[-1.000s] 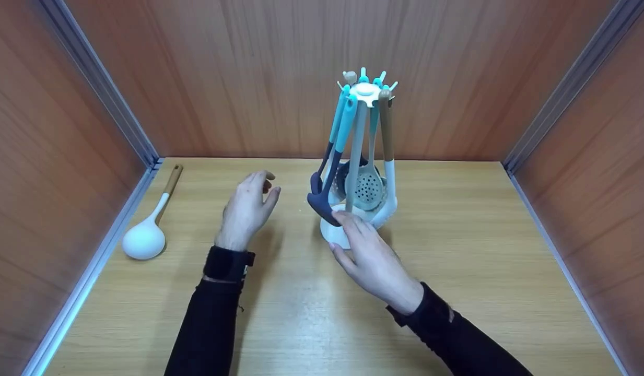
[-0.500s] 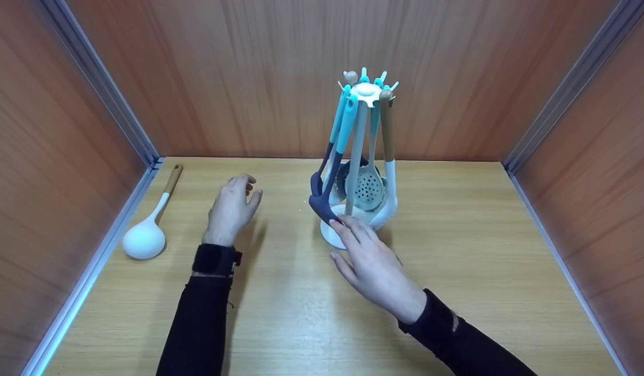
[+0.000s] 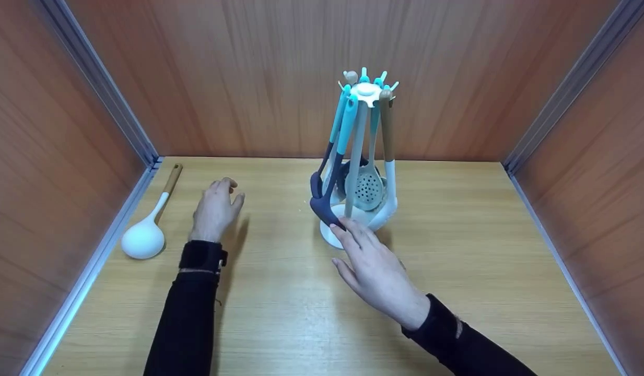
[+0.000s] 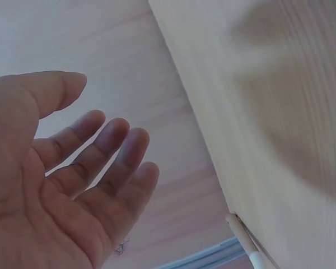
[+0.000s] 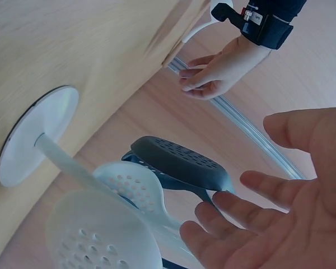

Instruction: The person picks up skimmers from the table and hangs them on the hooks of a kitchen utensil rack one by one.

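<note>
My left hand (image 3: pixel 215 211) hangs in the air over the table, right of a white ladle (image 3: pixel 143 239) with a brown handle. The left wrist view shows its fingers loosely bent, nothing in them, and the ladle's handle end (image 4: pixel 242 232) low down. My right hand (image 3: pixel 376 277) has its fingers extended at the lower part of a utensil stand (image 3: pixel 365 93). Its fingertips overlap a dark blue utensil (image 3: pixel 324 209) hanging there; whether they touch cannot be told. In the right wrist view a dark slotted head (image 5: pixel 179 162) is close to the fingertips.
Several utensils hang on the stand, including a pale green perforated skimmer (image 3: pixel 369 188) and a white-and-brown utensil (image 3: pixel 388 172). The stand's round white base (image 3: pixel 329 237) rests on the wooden table (image 3: pixel 457 250). Wooden panels (image 3: pixel 269 78) enclose the back and sides.
My left hand has moved left, away from the stand and closer to the ladle. The right hand has drawn slightly down and right, and the dark blue utensil has shifted slightly right.
</note>
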Demonstrator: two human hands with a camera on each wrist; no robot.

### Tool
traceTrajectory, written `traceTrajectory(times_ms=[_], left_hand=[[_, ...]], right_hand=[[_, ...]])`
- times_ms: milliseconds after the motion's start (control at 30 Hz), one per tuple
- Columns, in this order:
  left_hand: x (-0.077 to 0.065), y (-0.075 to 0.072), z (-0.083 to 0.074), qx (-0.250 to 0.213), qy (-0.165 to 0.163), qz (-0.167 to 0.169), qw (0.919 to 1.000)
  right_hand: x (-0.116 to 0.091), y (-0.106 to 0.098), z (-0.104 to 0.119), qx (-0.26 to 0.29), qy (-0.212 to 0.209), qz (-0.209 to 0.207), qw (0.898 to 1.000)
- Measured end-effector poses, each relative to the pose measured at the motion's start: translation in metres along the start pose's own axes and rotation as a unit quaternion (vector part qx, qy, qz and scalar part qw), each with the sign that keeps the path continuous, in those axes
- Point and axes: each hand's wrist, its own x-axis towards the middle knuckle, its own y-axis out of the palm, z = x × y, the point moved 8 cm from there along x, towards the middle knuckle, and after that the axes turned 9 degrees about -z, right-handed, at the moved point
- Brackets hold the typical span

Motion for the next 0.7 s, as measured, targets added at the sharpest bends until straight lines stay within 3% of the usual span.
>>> traceTrajectory(times_ms=[333, 700], left_hand=[[0.001, -0.008, 0.026, 0.033, -0.028, 0.010, 0.9990], [0.004, -0.013, 0.066, 0.079, -0.080, 0.025, 0.9933]], right_hand=[[-0.004, 0.003, 0.003, -0.009, -0.038, -0.007, 0.999], [-0.012, 0.018, 0.006, -0.019, -0.059, 0.032, 0.998]])
